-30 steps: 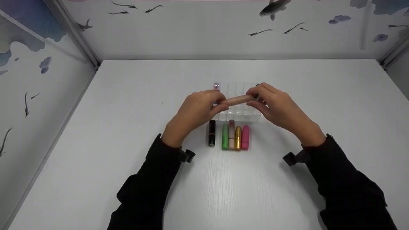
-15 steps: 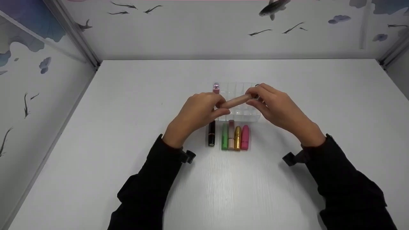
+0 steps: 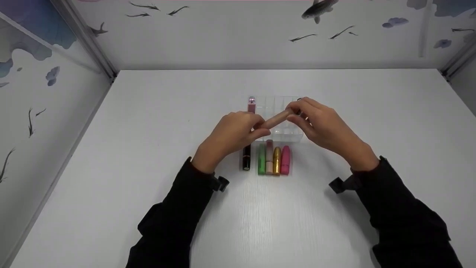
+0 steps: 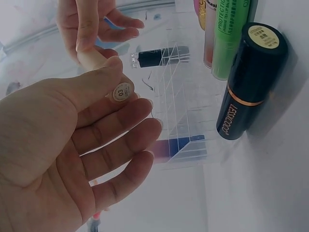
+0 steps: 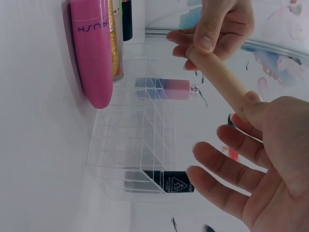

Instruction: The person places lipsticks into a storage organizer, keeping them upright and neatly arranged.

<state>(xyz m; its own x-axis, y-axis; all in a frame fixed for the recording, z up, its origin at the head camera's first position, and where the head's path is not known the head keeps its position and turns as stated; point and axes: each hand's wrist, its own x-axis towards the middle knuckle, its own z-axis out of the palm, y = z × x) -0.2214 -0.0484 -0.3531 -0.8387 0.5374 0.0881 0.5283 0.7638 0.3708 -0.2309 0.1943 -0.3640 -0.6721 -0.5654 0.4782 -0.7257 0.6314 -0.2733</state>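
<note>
Shifted slightly since a second ago, the left hand (image 3: 236,131) pinches one end of a smooth beige tube (image 3: 276,119), now slanting more; the right hand (image 3: 322,122) pinches the other. White, faintly grained tabletop (image 3: 156,141) meets fish-printed panels (image 3: 238,37). Beneath the tube sits a clear, divided plastic organizer (image 3: 275,102).

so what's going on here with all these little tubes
A person pinches a beige tube at its two ends, the left hand on one and the right hand on the other, above a clear divided organizer. Two tubes already stand in that: a pink-and-blue tube and a black labelled tube. On the white table nearer the person lie five more: black, green, dusty pink, gold and bright pink.
</note>
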